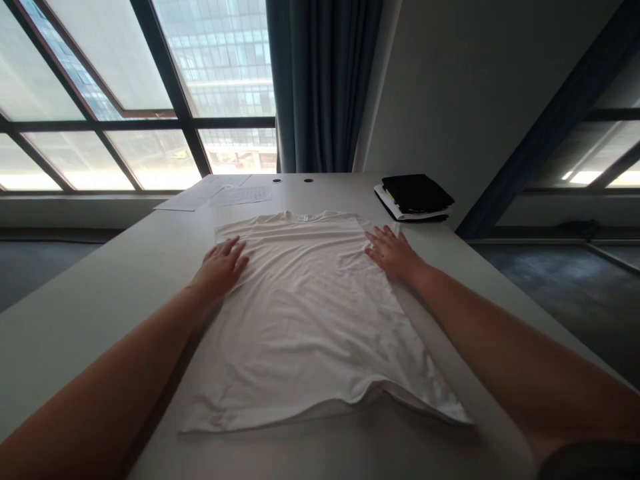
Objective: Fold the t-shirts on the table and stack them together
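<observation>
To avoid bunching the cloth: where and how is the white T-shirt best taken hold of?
Probably take the white T-shirt by its near hem, at the raised wave right of middle, coming from the camera side and pinching from above and below. There the edge seems to arch off the table, with shadow beneath; the rest lies mostly flat, giving little to pinch.

Office-like room, broad white desk (75, 313) with round holes (309, 180) at twelve o'clock, printed papers (245, 195) at eleven, black folder (419, 193) at one, gridded windows (225, 60) facing a glazed building at ten
</observation>
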A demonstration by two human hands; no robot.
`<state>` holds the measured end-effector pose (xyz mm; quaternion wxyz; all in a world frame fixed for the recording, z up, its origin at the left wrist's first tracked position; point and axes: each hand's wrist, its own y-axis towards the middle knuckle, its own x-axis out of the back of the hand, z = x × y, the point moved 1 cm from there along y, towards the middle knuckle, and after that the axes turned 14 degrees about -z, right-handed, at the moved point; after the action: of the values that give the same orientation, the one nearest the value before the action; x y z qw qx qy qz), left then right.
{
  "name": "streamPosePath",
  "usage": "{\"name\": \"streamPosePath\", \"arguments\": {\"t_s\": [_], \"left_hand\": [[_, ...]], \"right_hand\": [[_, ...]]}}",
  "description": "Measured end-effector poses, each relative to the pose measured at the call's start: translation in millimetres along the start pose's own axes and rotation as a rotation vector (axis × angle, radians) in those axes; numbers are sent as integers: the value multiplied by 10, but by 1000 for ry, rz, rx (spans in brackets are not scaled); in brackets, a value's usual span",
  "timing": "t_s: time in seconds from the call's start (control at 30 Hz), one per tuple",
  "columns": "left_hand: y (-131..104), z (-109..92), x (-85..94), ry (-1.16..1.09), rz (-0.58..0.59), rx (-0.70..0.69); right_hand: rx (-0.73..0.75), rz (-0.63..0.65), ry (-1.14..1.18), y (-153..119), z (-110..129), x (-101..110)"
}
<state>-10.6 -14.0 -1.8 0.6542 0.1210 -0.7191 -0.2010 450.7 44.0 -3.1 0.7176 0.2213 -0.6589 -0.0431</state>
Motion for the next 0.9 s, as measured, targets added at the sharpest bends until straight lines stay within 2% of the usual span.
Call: {"name": "streamPosePath", "arguments": {"t_s": [0.1, 0.17, 0.23, 0.3, 0.37, 0.5, 0.73, 0.9], "left_hand": [[-708, -470, 212, -57, 43, -254], [-1220, -678, 322, -125, 51, -363], [-1634, -752, 412, -145, 9, -416], [-1886, -715, 488, -140, -12, -435], [-1991, -627, 553, -136, 0, -461], [-2011, -506, 644, -133, 21, -519], [-2124, -521, 695, -111, 0, -540], [-2249, -538, 828, -109, -26, -565]], "right_hand": [[227, -16, 112, -691, 457, 248], [292, -5, 176, -1219, 668, 366], [325, 53, 224, -1685, 765, 445], [338, 117, 264, -2007, 763, 510], [354, 165, 289, -2171, 715, 578], [384, 227, 311, -2238, 673, 721], [349, 225, 302, -2371, 772, 772], [346, 236, 334, -2571, 777, 830]]}}
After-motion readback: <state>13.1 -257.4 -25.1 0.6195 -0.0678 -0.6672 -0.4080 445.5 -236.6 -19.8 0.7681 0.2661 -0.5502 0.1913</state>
